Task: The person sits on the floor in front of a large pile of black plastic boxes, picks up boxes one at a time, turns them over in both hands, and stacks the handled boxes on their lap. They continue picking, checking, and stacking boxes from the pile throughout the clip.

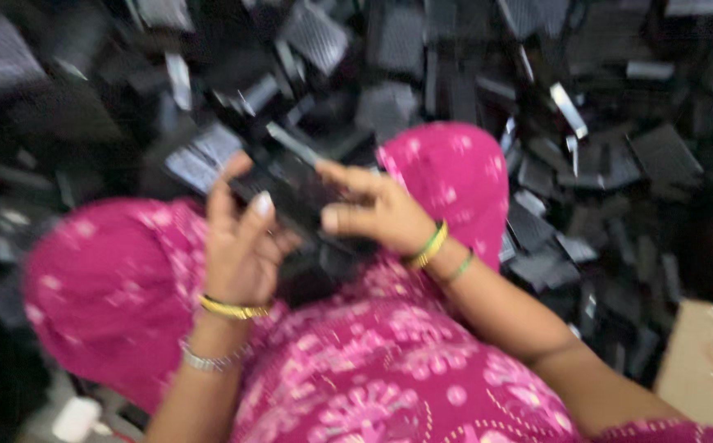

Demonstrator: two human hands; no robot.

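You are sitting with your knees drawn up, and your pink patterned dress fills the lower middle of the view. All around your knees, and right across the top and right of the view, lies a heap of dark flat parts, black and grey rectangular pieces thrown together at every angle. The whole picture is blurred, so you cannot tell their exact kind. A piece of brown cardboard shows at the lower right corner, and something small and white lies near the lower left corner.

Your left hand comes up from below, palm turned toward you, fingers curled round the left side of a black flat part with the thumb pressed on its face. Gold and silver bangles sit on that wrist. Your right hand reaches in from the lower right, wrist bent, fingers stretched across the part's right end and closed on it. Green and yellow bangles ring that wrist. The part is held between both hands above your lap, between your knees, just clear of the heap behind it.
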